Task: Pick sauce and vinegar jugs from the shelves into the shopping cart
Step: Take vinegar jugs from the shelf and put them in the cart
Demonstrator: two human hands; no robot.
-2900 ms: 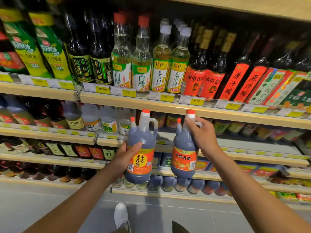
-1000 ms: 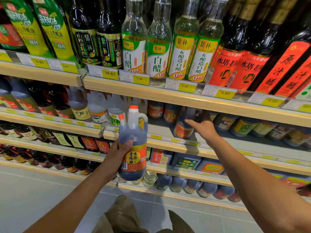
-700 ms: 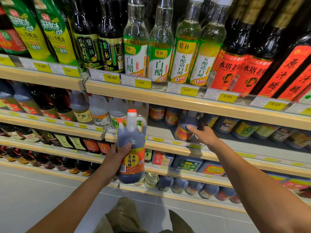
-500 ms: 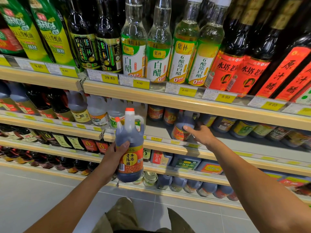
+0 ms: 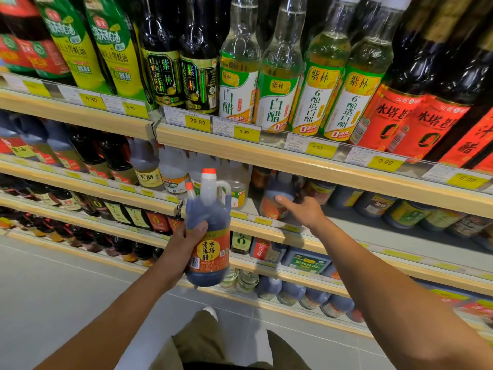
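My left hand (image 5: 181, 247) is shut around the belly of a dark vinegar jug (image 5: 210, 209) with an orange label, red caps and a side handle, held upright in front of the shelves. A second dark jug (image 5: 276, 194) with an orange label stands on the middle shelf (image 5: 354, 233). My right hand (image 5: 306, 212) rests against its right side with the thumb tip on it and the fingers spread, not closed around it. No shopping cart is in view.
The top shelf (image 5: 266, 153) carries tall white vinegar bottles (image 5: 277, 86) and dark bottles with red labels (image 5: 392, 113). Lower shelves hold more jugs and bottles (image 5: 290, 292). Grey floor tiles (image 5: 53, 289) lie below. My trouser leg (image 5: 200, 340) shows at the bottom.
The second jug, held in the air by my right hand 2.9 s ago, now stands on the middle shelf. My right hand has slid to its side. The left hand's jug barely moved.
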